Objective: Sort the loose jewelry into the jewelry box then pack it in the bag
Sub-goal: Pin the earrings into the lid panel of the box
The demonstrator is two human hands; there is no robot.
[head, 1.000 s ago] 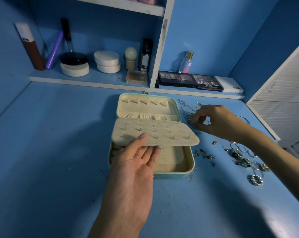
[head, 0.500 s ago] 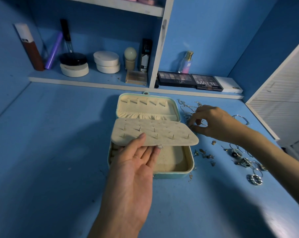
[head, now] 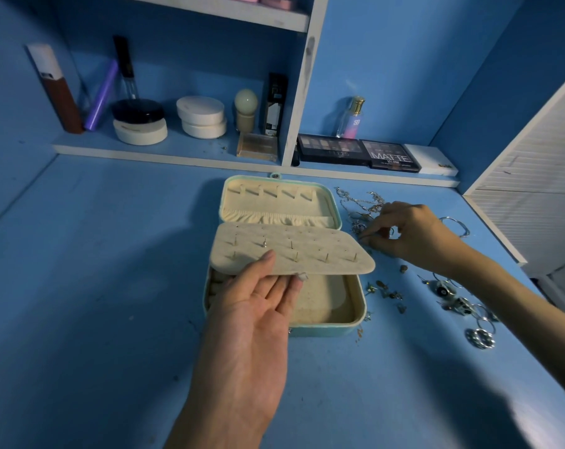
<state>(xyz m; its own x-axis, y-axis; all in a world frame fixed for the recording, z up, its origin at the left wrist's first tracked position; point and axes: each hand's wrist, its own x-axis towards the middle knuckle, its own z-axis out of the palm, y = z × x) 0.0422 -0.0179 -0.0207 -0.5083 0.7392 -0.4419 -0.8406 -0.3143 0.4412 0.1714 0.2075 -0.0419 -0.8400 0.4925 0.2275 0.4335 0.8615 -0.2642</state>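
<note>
The mint-green jewelry box (head: 333,330) lies open on the blue desk, its lid laid back on the far side. The left hand (head: 258,306) comes at the box from the near side, palm up. It pinches the near edge of the cream padded earring panel (head: 307,251), thumb on top and fingers beneath, and holds it lifted over the tray. The panel's long axis runs left to right across the box.

The move ahead turns on what lies to the right of the box. A tangle of thin silver chains (head: 362,202) sits just beside the lid's right edge, and the right hand (head: 410,231) is on it, far nearer than the left. Its fingers are curled and the fingertips (head: 367,237) are drawn together at the tangle's near end. The dim light makes it impossible to tell whether they have actually caught a piece.

From there the box lies to that hand's left, so the carry should be short and sideways. Small earring studs (head: 388,291) and silver rings (head: 478,338) lie scattered beside the tray's right wall, so sorting looks barely begun.
</note>
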